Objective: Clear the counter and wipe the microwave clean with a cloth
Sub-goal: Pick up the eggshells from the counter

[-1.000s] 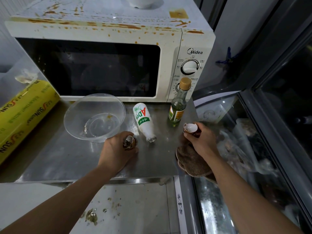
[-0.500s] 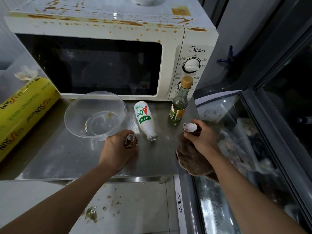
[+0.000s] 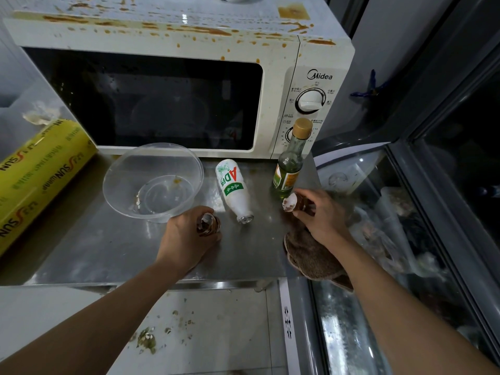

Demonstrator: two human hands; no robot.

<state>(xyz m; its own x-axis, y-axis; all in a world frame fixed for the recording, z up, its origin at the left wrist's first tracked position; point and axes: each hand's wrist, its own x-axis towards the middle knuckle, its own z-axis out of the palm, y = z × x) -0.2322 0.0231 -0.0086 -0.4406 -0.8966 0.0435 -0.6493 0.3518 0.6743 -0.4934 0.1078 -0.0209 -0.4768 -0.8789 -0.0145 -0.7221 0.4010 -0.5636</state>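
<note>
head view: both hands over steel desk [image 3: 94, 247]
left hand [image 3: 186, 236]: fingers curled round eggshell [image 3: 207, 225], near front edge
right hand [image 3: 322, 217]: pinches second eggshell [image 3: 289, 203], over cloth [image 3: 311, 255] at right edge
microwave [image 3: 284, 63]: rear, splattered
count: 2 bottles, 1 bowl [image 3: 153, 182]

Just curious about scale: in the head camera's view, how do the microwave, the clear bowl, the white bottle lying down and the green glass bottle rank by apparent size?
1. microwave
2. clear bowl
3. white bottle and green glass bottle: they look about alike in size, so I would not rank them.
</note>
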